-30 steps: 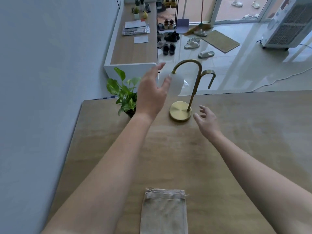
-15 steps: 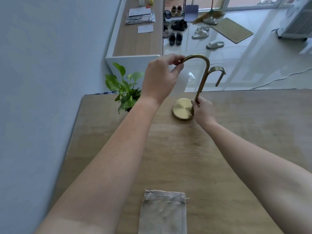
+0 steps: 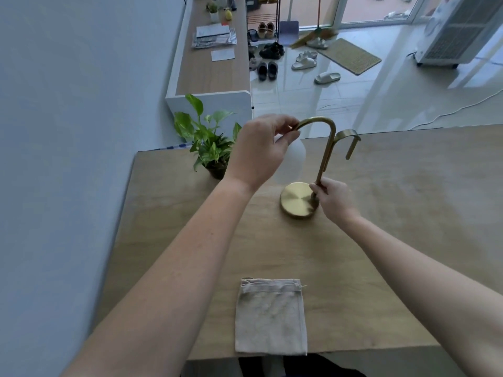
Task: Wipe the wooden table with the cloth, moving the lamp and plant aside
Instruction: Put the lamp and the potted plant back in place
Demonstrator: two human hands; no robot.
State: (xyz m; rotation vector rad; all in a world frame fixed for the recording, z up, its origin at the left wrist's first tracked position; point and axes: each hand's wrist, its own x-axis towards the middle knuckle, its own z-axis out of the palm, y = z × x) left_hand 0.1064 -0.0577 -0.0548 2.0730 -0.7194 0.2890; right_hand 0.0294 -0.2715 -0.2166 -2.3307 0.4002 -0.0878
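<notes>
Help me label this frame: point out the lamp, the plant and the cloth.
lamp (image 3: pixel 295 200), head view, on its round brass base.
plant (image 3: pixel 209 149), head view, on its green leaves.
cloth (image 3: pixel 270 319), head view, on the middle of the folded fabric.

The curved top of the brass lamp (image 3: pixel 326 156) is being pinched by the left hand (image 3: pixel 258 151), while its stem is being gripped just above the round base (image 3: pixel 295 200) by the right hand (image 3: pixel 333 198). The base is sitting on the wooden table (image 3: pixel 408 213). A potted plant (image 3: pixel 209 142) is standing just beside the left hand, and a folded cloth (image 3: pixel 270 319) is lying flat at the near edge, untouched
</notes>
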